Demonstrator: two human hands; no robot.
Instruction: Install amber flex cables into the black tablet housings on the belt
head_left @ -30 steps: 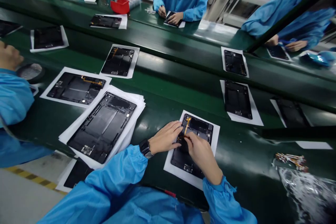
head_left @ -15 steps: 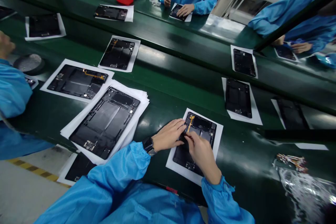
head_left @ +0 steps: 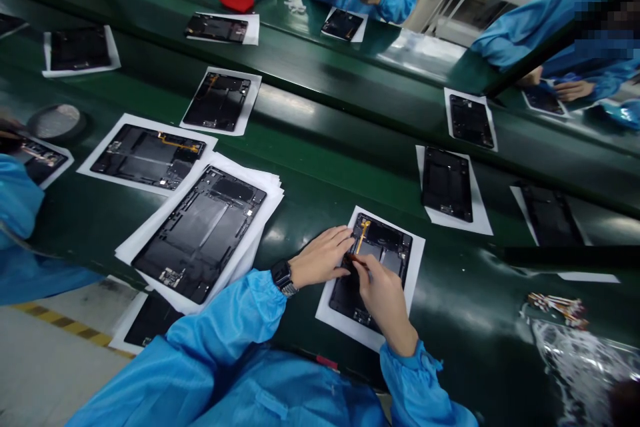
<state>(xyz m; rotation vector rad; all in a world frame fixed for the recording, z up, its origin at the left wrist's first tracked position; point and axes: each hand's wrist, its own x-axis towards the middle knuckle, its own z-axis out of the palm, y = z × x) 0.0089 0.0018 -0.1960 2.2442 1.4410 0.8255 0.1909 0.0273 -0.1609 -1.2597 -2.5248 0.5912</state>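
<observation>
Bench: long dark green work surface [head_left: 320, 167], black frames spaced out on white sheets, seemingly one per station
Stack: large black tablet frame [head_left: 200, 232] resting on a pile of white paper sheets [head_left: 260, 181]
Workpiece: smaller black tablet frame [head_left: 383, 255] on its own white sheet, right in front (orange flex strip at its top edge)
Left hand [head_left: 323, 258]: fingers spread flat, apparently pinning the frame's left edge
Right hand [head_left: 383, 297]: pinched round a thin brown stick, tip on the frame
Writing: none readable

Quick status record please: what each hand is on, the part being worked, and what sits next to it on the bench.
left hand: resting on the left edge of the black tablet frame
right hand: pinching a thin tool over the frame
orange flex cable: at the frame's top
white sheet: under the frame
left neighbour: larger frame on stacked sheets
surface: green bench
</observation>
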